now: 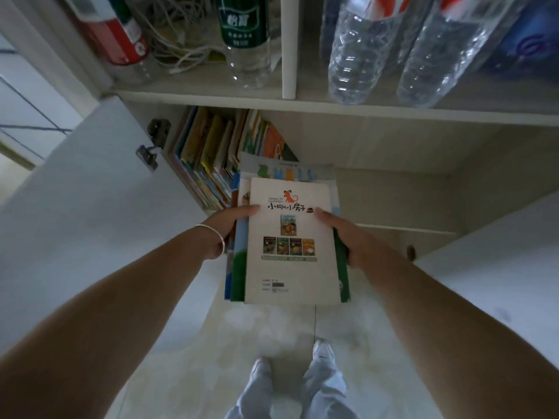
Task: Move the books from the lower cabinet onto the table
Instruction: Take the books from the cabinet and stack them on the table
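Note:
A flat stack of picture books (289,246), topped by a white cover with an orange dog and Chinese title, hangs in front of the open lower cabinet (393,176). My left hand (225,225) grips the stack's left edge, thumb on top. My right hand (341,234) grips the right edge the same way. More books (208,152) stand leaning in a row at the left inside the lower cabinet. The table is out of view.
The open cabinet door (90,207) stands at the left, a second white door (499,252) at the right. The shelf (332,101) above holds clear plastic bottles (363,55), a green-labelled bottle (246,40), a red can (118,34) and white cords. My feet stand on pale floor tiles below.

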